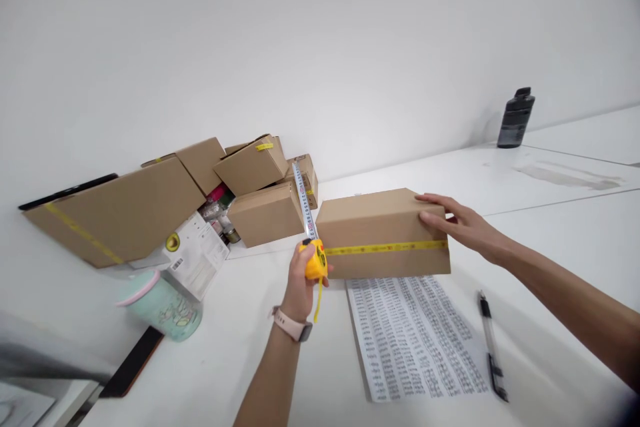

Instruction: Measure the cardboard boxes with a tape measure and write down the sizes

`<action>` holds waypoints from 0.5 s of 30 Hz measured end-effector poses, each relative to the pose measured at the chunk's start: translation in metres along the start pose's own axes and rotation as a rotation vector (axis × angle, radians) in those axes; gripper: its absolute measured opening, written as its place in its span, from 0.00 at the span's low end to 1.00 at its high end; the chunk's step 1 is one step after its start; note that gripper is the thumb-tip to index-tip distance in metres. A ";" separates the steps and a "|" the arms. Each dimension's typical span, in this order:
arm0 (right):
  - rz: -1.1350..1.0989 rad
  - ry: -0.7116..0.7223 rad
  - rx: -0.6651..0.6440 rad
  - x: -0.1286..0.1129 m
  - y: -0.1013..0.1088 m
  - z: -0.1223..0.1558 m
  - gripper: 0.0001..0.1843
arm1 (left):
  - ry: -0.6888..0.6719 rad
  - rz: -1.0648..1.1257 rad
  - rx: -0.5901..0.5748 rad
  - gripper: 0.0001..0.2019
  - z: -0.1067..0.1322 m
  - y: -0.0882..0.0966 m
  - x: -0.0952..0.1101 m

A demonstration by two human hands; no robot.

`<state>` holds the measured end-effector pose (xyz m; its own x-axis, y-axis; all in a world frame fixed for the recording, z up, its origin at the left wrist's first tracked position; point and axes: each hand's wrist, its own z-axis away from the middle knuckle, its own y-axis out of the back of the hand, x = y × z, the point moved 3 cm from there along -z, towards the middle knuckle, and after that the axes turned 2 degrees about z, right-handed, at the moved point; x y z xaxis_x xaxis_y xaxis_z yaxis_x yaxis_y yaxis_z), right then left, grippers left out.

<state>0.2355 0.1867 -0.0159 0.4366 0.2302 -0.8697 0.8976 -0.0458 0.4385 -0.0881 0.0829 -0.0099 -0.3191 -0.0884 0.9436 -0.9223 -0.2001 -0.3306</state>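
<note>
Over the table [550, 260], the blade [304, 203] is out beside the box [383, 230]; further progress is unclear. The box sits over the sheet's [410, 340] far end, long axis left to right; the blade points away. The left hand [298, 273] grips the tape measure [316, 260]; the right hand [465, 223], half open, touches the box.

The head camera looks forward — and down across the table [225, 347].
</note>
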 end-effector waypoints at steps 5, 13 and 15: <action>-0.006 -0.006 0.007 -0.026 0.002 -0.041 0.26 | -0.035 -0.039 -0.012 0.25 -0.034 -0.014 0.041; 0.011 0.004 0.080 -0.028 -0.021 -0.067 0.25 | -0.079 -0.021 -0.013 0.26 0.040 -0.043 0.019; -0.009 0.000 0.084 -0.025 -0.021 -0.067 0.24 | 0.092 0.032 -0.072 0.28 0.066 -0.055 0.000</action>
<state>0.2017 0.2467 0.0120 0.4282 0.2314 -0.8736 0.9036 -0.1249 0.4098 -0.0230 0.0294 0.0071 -0.3646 -0.0032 0.9311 -0.9234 -0.1278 -0.3620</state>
